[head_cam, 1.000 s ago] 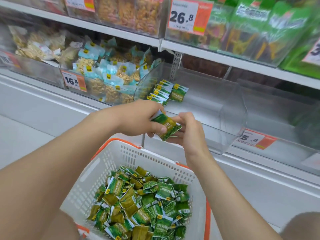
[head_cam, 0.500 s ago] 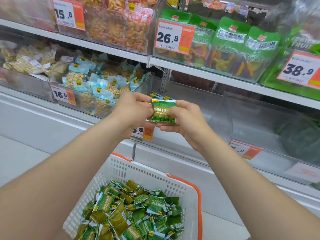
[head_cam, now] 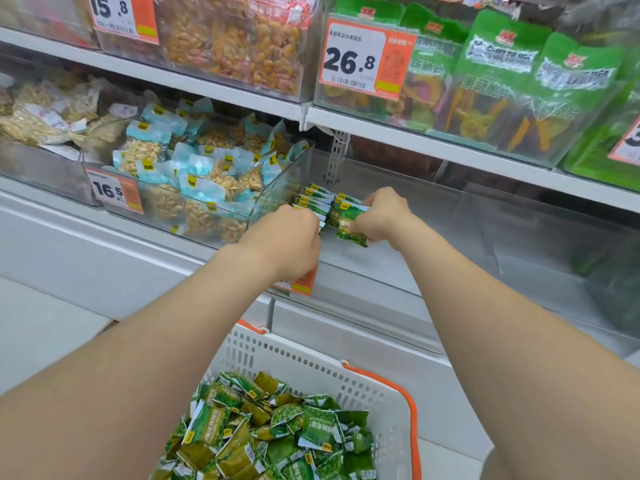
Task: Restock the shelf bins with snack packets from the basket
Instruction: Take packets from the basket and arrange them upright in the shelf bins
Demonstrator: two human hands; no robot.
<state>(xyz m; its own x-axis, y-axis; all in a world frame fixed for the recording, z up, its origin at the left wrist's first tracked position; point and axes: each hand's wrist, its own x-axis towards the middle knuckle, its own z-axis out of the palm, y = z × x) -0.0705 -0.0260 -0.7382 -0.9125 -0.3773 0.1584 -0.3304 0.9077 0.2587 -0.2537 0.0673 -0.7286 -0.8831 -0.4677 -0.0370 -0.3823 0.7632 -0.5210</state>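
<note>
The left hand (head_cam: 294, 237) sits at the near end of the standing rows of packets (head_cam: 313, 199) in the far left corner of the clear bin (head_cam: 460, 244). Its fingers are curled and the tips are hidden, so I cannot tell whether they pinch a packet or only brace the rows. Just right of it, the right hand (head_cam: 381, 213) pinches one green packet (head_cam: 348, 228) by its right edge, holding it upright at the front of the right-hand row.

The step looks like seating this packet. It probably goes best if the left hand keeps the rows from toppling while the right slides the packet in flush, label facing near, and lets go only once it stands. The slick wrappers may fan out or slide.

On the left, a neighbouring bin (head_cam: 194, 216) holds blue-topped nut packs and carries a 16.5 price tag (head_cam: 114, 192). The clear bin's floor is smooth and mostly bare towards the right. On the shelf above are a 26.8 tag (head_cam: 363, 60) and big green bags (head_cam: 502, 74). In the near foreground, the white basket (head_cam: 311, 362) is full of loose packets (head_cam: 273, 431), so most of the restocking remains.
</note>
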